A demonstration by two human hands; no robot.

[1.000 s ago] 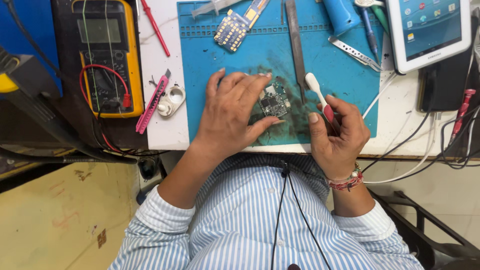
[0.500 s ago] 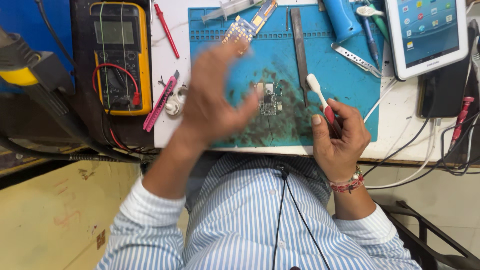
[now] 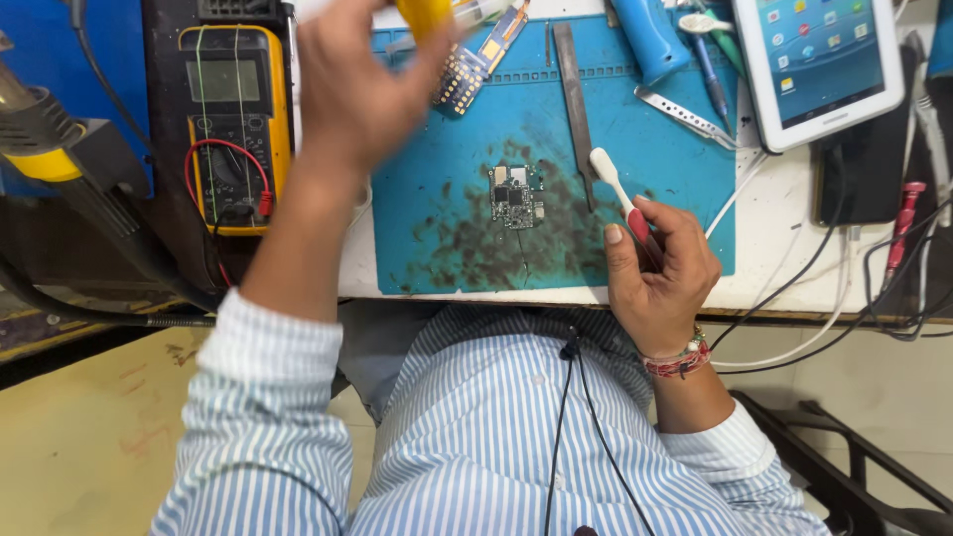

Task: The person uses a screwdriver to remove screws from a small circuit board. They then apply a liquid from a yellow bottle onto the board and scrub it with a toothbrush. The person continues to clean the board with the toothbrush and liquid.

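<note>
A small green circuit board (image 3: 516,196) lies uncovered in the middle of the stained blue work mat (image 3: 457,248). My right hand (image 3: 660,273) rests at the mat's near right edge, closed around a white and red toothbrush (image 3: 615,189) whose head points toward the board. My left hand (image 3: 362,84) is raised at the far left of the mat, blurred, gripping a yellow object (image 3: 425,14) that is cut off by the top edge.
A yellow multimeter (image 3: 233,124) with red leads sits left of the mat. Metal tweezers (image 3: 571,94), a second circuit board (image 3: 475,55), a blue tool (image 3: 650,40) and a white tablet (image 3: 819,60) lie at the back. Cables hang at the right.
My left hand lifted off the circuit board, moved up and to the far left, and now grips a yellow object. The right hand stayed put with the toothbrush.
</note>
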